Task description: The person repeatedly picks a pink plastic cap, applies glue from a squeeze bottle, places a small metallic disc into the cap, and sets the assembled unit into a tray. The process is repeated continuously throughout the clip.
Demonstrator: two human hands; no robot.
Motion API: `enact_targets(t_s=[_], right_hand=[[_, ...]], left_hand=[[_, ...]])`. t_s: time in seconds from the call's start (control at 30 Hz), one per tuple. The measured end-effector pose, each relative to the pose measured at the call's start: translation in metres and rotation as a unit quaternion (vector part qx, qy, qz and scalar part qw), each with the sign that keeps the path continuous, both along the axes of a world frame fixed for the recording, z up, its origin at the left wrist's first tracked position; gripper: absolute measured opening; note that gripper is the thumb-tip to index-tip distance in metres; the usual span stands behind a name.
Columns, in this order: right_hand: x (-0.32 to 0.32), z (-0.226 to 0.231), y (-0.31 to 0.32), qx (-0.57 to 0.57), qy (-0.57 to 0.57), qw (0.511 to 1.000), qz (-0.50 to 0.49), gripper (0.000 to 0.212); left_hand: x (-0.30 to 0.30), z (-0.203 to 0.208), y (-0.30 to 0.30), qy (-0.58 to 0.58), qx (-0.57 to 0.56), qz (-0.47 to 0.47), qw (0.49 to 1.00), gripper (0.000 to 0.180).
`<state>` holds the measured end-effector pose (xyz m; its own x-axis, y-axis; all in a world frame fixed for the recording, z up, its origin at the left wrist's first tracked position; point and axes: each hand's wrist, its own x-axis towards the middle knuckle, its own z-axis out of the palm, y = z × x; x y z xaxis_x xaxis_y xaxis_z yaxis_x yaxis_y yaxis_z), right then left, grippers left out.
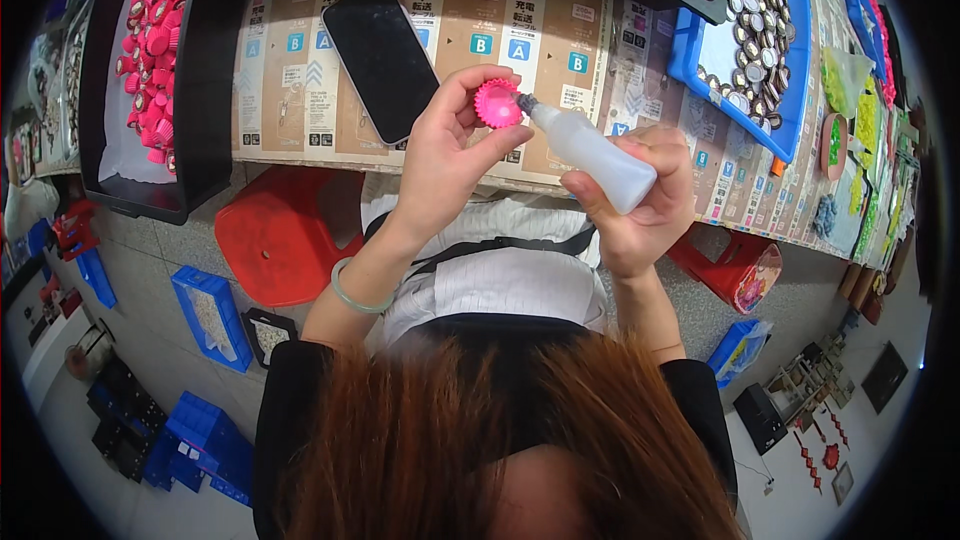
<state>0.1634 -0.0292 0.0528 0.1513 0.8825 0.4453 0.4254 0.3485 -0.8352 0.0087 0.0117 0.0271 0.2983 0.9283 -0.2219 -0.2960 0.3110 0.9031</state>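
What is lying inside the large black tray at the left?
The black tray holds many pink ridged pieces, heaped on a white liner. Whatever lies beneath the heap is covered and cannot be seen.

Room lies between the bottle (598,160) and blue tray (685,50); phone (382,62) obstructs leftward.

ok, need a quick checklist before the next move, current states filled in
1. Left hand holding the pink fluted piece: ok.
2. Right hand gripping the white squeeze bottle: ok.
3. Nozzle pointed at the pink fluted piece: ok.
4. Liquid leaving the nozzle: cannot tell, too small.
5. Black phone clear of the left hand: cannot tell, they nearly meet in this view.
6. Blue tray apart from both hands: ok, off to the right.
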Motion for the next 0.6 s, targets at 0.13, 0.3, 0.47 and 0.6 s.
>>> enact_targets(t_s=[0.13, 0.3, 0.47, 0.6], right_hand=[[0.000, 0.003, -0.001, 0.022, -0.016, 1.000, -0.003, 0.043], [0.000, 0.003, 0.000, 0.033, -0.050, 0.998, 0.011, 0.044], [-0.001, -0.002, -0.001, -0.016, 0.142, 0.990, -0.010, 0.042], [-0.001, -0.008, 0.013, -0.138, 0.343, 0.925, -0.088, 0.033]], left_hand=[[0.000, -0.002, 0.000, 0.039, 0.035, 0.010, 0.999, 0.043], [-0.002, -0.008, 0.002, 0.247, 0.208, 0.040, 0.946, 0.039], [-0.012, -0.016, 0.012, 0.358, 0.375, 0.100, 0.849, 0.035], [-0.017, -0.019, 0.018, 0.327, 0.409, 0.129, 0.842, 0.039]])
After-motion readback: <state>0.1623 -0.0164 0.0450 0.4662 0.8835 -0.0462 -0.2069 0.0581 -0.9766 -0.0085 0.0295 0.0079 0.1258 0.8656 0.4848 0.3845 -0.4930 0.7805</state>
